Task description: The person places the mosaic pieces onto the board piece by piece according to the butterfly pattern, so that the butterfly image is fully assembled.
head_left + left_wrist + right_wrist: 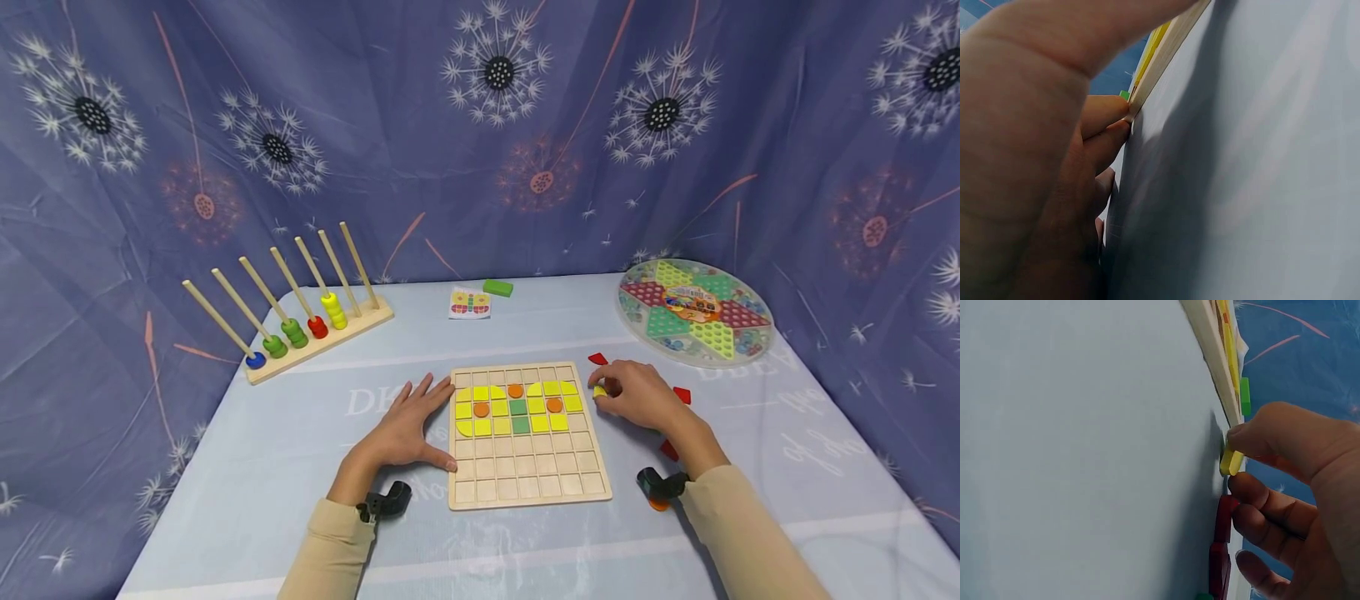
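Observation:
A square wooden grid board lies on the table with yellow, orange and green tiles in its upper rows. My left hand spreads along the board's left edge, fingertips at the upper left and thumb at the lower left; the left wrist view shows fingers touching the side. Just right of the board my right hand pinches a small yellow tile between thumb and fingers. Red tiles lie close by that hand in the right wrist view, partly hidden behind its fingers in the head view.
Behind the board are a pattern card and a green block. A wooden peg stand with coloured beads stands back left. A round star-patterned game board lies back right. An orange piece sits beneath the right wrist.

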